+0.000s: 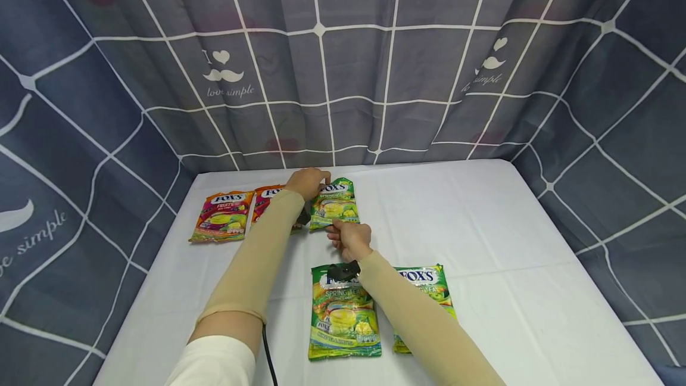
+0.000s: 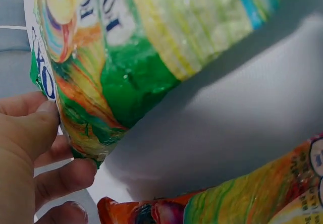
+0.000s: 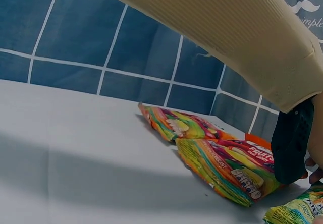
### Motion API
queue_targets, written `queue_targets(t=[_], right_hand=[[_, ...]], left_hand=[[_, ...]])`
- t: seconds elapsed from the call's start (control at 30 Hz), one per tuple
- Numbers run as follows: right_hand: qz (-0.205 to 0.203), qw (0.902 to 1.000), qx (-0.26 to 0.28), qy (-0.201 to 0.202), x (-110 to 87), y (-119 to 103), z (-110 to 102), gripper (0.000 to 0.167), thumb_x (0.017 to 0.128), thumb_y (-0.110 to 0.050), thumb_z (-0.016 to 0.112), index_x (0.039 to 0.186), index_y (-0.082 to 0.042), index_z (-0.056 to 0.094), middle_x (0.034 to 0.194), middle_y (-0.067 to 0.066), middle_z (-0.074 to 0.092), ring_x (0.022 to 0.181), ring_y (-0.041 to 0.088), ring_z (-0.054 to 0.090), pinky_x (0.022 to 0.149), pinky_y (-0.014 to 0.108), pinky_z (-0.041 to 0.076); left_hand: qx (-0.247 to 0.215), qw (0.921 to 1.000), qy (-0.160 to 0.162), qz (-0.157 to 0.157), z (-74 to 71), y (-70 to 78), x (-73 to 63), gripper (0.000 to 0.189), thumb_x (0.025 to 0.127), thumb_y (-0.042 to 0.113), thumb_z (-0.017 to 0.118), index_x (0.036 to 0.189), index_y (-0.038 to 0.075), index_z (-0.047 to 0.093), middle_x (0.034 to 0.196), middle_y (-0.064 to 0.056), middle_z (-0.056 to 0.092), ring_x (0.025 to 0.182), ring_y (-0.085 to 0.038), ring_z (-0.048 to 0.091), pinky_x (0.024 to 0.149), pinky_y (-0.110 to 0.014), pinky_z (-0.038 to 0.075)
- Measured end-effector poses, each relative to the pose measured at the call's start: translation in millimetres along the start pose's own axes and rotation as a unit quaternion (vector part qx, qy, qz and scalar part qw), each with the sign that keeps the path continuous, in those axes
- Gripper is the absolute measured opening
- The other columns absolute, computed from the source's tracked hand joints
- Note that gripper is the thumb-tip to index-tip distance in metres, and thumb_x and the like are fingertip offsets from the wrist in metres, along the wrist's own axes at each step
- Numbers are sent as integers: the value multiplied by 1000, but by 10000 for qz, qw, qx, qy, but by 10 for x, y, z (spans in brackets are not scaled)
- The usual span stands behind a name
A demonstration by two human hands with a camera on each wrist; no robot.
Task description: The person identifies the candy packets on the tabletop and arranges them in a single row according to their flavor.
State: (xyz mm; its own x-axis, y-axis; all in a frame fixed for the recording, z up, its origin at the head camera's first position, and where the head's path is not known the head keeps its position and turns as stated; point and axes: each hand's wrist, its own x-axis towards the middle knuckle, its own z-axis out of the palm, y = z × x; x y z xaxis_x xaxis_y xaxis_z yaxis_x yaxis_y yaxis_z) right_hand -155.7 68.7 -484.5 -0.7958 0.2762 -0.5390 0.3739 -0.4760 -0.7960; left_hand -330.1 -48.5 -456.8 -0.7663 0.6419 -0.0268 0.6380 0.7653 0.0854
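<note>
A green Fox's Spring Tea candy bag [image 1: 336, 204] lies near the back of the table, between the two hands. My left hand [image 1: 308, 183] pinches its top left corner, with the thumb on the front in the left wrist view. At the bottom edge of the same bag, my right hand [image 1: 351, 239] grips with thumb and curled fingers. In the left wrist view the bag [image 2: 136, 52] is tilted, its lower side raised over the white cloth. Close to its left lies a red Fox's Fruits bag [image 1: 264, 198], partly hidden by the left forearm.
Another red Fruits bag [image 1: 222, 217] lies at the far left of the row. Nearer the front are two more green bags, one in the middle [image 1: 344, 320] and one [image 1: 423, 279] partly under the right forearm. A grey checked curtain [image 1: 354, 64] encloses the white table [image 1: 509, 243].
</note>
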Motion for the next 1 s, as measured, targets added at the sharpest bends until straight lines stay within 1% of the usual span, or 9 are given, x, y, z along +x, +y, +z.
queue_targets(t=[0.1,0.33,0.43,0.5,0.63,0.73,0.8,0.9,1.0], right_hand=[[15,10000,14,-17,-18,-4,6,27,108,-13,73,120,11,72,101,21,81,54,7,65,49,20,51],[-1,9998,-49,-202,-85,6,-7,27,109,-12,70,121,12,73,95,18,81,54,7,66,48,21,50],[97,9992,-38,-377,-139,-36,-42,28,108,-12,70,124,12,72,94,17,81,55,7,67,49,21,50],[180,9983,-72,-544,-163,-89,-82,32,108,-13,70,129,11,70,95,16,82,56,7,68,51,21,52],[307,9945,-354,-939,-178,-220,-199,41,109,-19,71,139,7,64,105,18,82,61,7,72,53,20,54],[251,9867,-834,-1372,-177,-314,-321,44,109,-23,70,144,4,63,111,18,81,65,7,73,53,18,54],[98,9778,-1262,-1668,-176,-372,-409,45,110,-25,70,145,2,63,111,18,80,67,7,73,54,18,53],[-289,9606,-1902,-2007,-192,-457,-544,45,109,-26,70,144,2,65,108,16,80,69,10,72,55,21,54],[-744,9423,-2417,-2194,-230,-540,-665,42,109,-26,72,139,3,68,107,19,80,72,15,73,59,26,57]], left_hand=[[97,9999,38,-52,-9,2,-17,13,108,15,72,121,16,75,116,-10,79,99,-29,74,86,-49,61],[266,9995,90,-113,-36,6,-48,15,108,17,73,123,16,77,116,-11,79,100,-29,75,87,-48,61],[389,9990,227,-58,-42,10,-56,17,107,17,75,123,15,79,115,-10,80,101,-29,76,89,-47,62],[523,9981,333,-42,-45,15,-63,18,106,19,76,124,16,80,116,-10,80,101,-28,76,89,-47,62],[534,9975,468,-47,-81,34,-76,24,105,21,78,128,15,78,117,-11,79,95,-28,77,83,-46,63],[185,9987,475,-99,-134,74,-96,27,106,25,77,130,13,77,117,-12,78,90,-27,76,79,-45,63],[-173,9989,396,-165,-179,117,-117,28,108,28,75,131,12,77,114,-11,78,88,-26,75,78,-44,63],[-594,9975,253,-270,-249,188,-173,29,109,32,72,131,13,76,105,-8,77,86,-23,73,76,-42,61],[-963,9947,197,-302,-346,268,-271,29,111,33,70,130,12,76,99,-6,76,83,-21,70,77,-42,59]])
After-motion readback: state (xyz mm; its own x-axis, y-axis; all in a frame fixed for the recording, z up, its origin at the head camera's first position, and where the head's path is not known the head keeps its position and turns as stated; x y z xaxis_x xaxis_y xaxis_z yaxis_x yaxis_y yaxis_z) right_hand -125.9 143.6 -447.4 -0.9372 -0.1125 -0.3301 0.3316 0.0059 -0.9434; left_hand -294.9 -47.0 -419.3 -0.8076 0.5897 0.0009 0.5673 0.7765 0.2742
